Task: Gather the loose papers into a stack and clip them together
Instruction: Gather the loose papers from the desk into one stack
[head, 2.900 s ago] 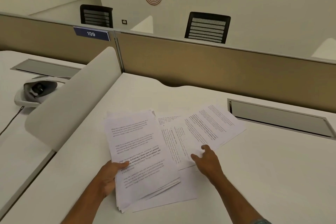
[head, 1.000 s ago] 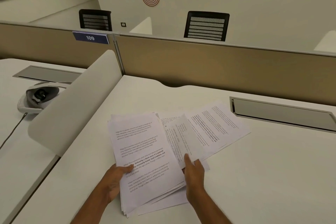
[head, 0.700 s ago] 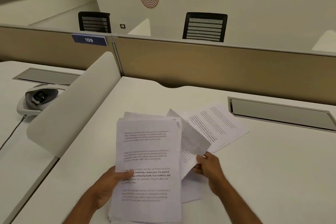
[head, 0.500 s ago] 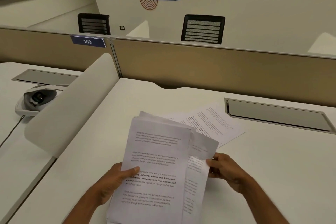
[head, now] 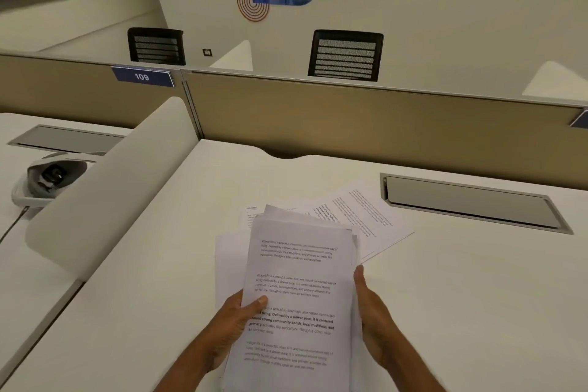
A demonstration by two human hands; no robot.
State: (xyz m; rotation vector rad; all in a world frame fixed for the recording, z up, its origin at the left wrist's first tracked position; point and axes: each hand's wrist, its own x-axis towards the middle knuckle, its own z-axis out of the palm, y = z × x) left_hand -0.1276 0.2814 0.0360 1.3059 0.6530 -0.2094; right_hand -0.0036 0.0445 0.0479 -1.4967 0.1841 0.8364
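Left grip (head: 235, 323) clamps white printed paper stack (head: 299, 296) at left edge, thumb on top, stack held near centre above white desk (head: 461, 296); right grip (head: 372, 321) flat, fingers straight against stack's right edge; loose printed sheets (head: 366, 219) fanned on desk beyond, far right

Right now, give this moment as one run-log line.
phase: gathering | left hand: grips stack, thumb on top | right hand: against stack's right edge | loose sheets: on desk behind
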